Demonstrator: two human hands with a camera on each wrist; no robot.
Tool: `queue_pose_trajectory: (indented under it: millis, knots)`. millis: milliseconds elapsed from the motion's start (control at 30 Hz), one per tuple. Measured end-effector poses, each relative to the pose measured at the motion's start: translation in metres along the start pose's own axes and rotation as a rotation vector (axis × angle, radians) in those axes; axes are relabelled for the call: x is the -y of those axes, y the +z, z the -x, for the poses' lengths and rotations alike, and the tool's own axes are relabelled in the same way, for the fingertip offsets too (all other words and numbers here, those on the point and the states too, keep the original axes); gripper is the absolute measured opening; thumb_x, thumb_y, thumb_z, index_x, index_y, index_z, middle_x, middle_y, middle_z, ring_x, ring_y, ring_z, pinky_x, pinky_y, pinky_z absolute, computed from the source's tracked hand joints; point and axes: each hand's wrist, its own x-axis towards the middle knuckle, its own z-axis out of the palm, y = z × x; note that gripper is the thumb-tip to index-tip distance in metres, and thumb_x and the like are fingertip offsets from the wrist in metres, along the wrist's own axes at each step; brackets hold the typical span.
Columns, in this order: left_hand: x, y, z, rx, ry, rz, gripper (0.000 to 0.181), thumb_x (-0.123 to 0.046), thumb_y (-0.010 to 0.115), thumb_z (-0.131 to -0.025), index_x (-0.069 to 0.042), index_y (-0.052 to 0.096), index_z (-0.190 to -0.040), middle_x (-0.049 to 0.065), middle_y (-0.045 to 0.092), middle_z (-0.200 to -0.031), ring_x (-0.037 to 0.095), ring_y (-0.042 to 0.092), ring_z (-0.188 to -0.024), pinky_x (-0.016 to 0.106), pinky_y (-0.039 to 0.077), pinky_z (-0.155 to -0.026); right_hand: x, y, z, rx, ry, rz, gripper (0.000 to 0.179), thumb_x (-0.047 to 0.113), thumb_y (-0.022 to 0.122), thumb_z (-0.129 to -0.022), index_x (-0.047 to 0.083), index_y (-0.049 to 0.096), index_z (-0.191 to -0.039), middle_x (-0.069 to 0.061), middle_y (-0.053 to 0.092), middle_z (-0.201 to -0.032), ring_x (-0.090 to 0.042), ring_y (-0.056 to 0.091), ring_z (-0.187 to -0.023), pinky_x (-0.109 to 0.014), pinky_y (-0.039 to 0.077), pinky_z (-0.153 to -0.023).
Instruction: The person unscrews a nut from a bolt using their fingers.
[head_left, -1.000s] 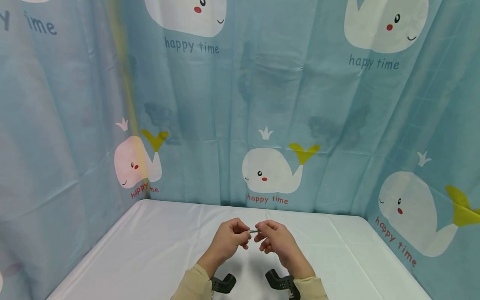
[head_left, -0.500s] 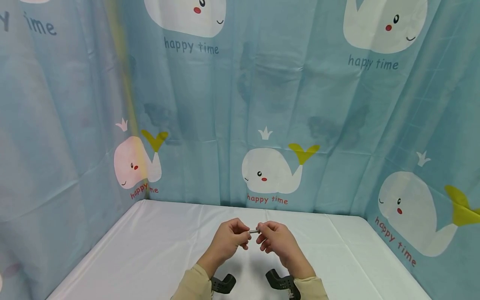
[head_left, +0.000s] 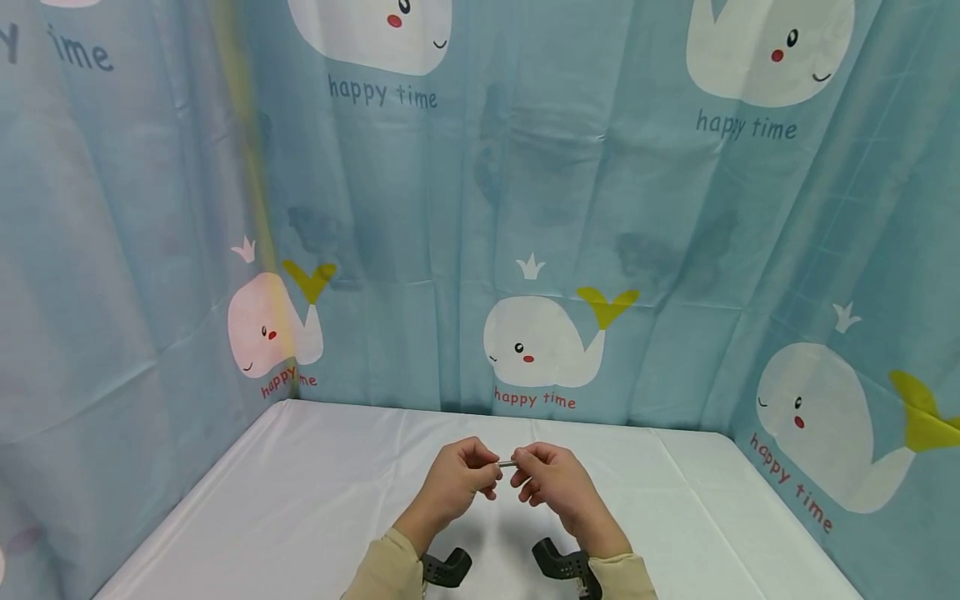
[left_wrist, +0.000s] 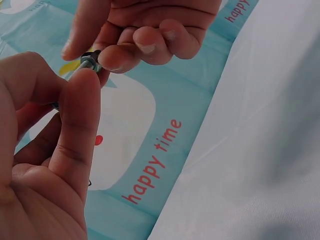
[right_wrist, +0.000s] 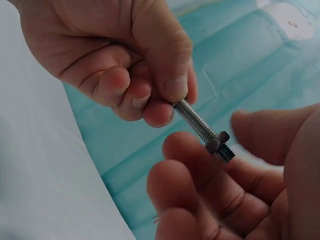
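A silver threaded bolt (right_wrist: pixel 195 120) spans the gap between the two hands, above the white table. My left hand (head_left: pixel 456 475) pinches it between thumb and fingers, which cover its left part. Near the bolt's free end sits a hex nut (right_wrist: pixel 217 142), with a short stretch of thread showing past it. Around that nut curl the fingers of my right hand (head_left: pixel 558 479). The right forefinger lies against the nut, while the right thumb stands slightly off it in the right wrist view. The left wrist view shows the nut (left_wrist: pixel 90 61) between right thumb and forefinger.
A white cloth (head_left: pixel 300 500) covers the table below the hands. Blue curtains (head_left: pixel 420 333) with printed whales hang behind it and on both sides. Black wrist mounts (head_left: pixel 447 568) sit by the beige sleeves (head_left: pixel 388 568).
The right fingers have shifted slightly at the bolt's nut end. The left hand and bolt keep nearly the same place.
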Motion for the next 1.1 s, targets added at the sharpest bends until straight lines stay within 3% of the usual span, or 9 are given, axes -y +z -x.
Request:
queue_pose_trajectory:
  millis: [133, 267, 500, 833, 1000, 1100]
  knots:
    - [0.000, 0.000, 0.000, -0.001, 0.000, -0.003, 0.005, -0.002, 0.068, -0.088, -0.002, 0.068, -0.094, 0.012, 0.065, -0.082, 0.028, 0.064, -0.069, 0.036, 0.059, -0.066, 0.000, 0.001, 0.000, 0.000, -0.024, 0.018, 0.020, 0.017, 0.064, -0.096, 0.002, 0.067, -0.108, -0.011, 0.068, -0.090, -0.023, 0.064, -0.068, -0.032, 0.052, -0.060]
    - [0.000, 0.000, 0.000, -0.002, 0.009, -0.002, 0.006, -0.002, 0.068, -0.089, -0.002, 0.068, -0.095, 0.011, 0.065, -0.082, 0.029, 0.065, -0.069, 0.035, 0.059, -0.066, 0.001, 0.000, 0.000, -0.004, -0.033, 0.008, 0.026, 0.004, 0.060, -0.089, 0.002, 0.066, -0.113, -0.012, 0.068, -0.104, -0.026, 0.067, -0.073, -0.034, 0.054, -0.062]
    - [-0.002, 0.000, 0.001, -0.013, 0.001, -0.004, 0.007, -0.002, 0.067, -0.089, -0.001, 0.067, -0.096, 0.010, 0.067, -0.083, 0.032, 0.065, -0.071, 0.035, 0.059, -0.065, 0.002, 0.002, 0.001, -0.014, -0.005, 0.003, 0.032, 0.030, 0.064, -0.098, 0.000, 0.067, -0.107, -0.012, 0.069, -0.084, -0.022, 0.064, -0.065, -0.031, 0.053, -0.059]
    - [-0.008, 0.001, 0.002, -0.040, -0.023, -0.016, 0.012, 0.002, 0.062, -0.090, 0.004, 0.065, -0.101, 0.010, 0.067, -0.083, 0.019, 0.060, -0.066, 0.035, 0.059, -0.064, 0.004, 0.006, 0.001, -0.044, -0.083, 0.000, 0.015, 0.010, 0.065, -0.092, 0.002, 0.067, -0.105, -0.016, 0.068, -0.093, -0.026, 0.063, -0.069, -0.032, 0.053, -0.060]
    - [-0.020, 0.003, 0.008, -0.059, -0.017, -0.039, 0.012, 0.005, 0.059, -0.090, 0.007, 0.064, -0.100, 0.012, 0.067, -0.082, 0.019, 0.059, -0.066, 0.033, 0.058, -0.063, 0.004, 0.006, 0.002, -0.050, -0.054, -0.002, 0.024, 0.022, 0.065, -0.096, 0.003, 0.067, -0.111, -0.013, 0.069, -0.093, -0.025, 0.064, -0.066, -0.032, 0.053, -0.059]
    - [-0.016, 0.003, 0.007, -0.065, -0.019, -0.043, 0.012, 0.004, 0.060, -0.090, 0.006, 0.064, -0.101, 0.010, 0.067, -0.082, 0.018, 0.059, -0.065, 0.032, 0.058, -0.063, 0.004, 0.007, 0.002, -0.045, -0.025, 0.012, 0.030, 0.029, 0.064, -0.098, 0.002, 0.067, -0.110, -0.011, 0.069, -0.085, -0.021, 0.061, -0.060, -0.030, 0.051, -0.056]
